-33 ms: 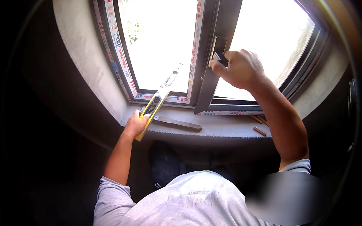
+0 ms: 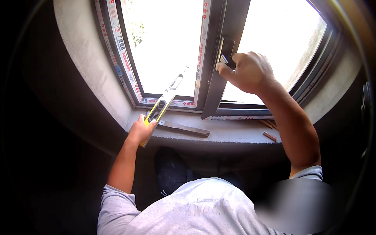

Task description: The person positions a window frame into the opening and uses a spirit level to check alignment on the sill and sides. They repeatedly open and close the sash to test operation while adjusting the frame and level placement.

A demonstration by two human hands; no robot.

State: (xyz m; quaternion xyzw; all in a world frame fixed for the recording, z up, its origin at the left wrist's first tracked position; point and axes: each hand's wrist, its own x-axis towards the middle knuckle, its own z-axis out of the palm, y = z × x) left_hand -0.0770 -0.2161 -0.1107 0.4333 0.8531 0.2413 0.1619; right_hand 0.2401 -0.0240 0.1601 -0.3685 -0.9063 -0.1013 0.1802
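Note:
My left hand (image 2: 141,129) is closed around the lower end of a yellow spirit level (image 2: 169,95), tilted up and away to the right. The level's far end shows against the bright left pane, partly washed out by light. At the window handle (image 2: 227,51) my right hand (image 2: 251,73) is curled, thumb and fingers around the grip. That handle sits on the dark right-hand sash (image 2: 213,92), whose lower corner stands proud of the frame. My fingers hide much of the handle.
On the grey sill (image 2: 239,131) lie a dark flat bar (image 2: 186,129), a small reddish block (image 2: 270,136) and thin brown sticks (image 2: 267,123). Printed protective tape (image 2: 127,62) covers the left window frame. Curving plaster walls flank the window.

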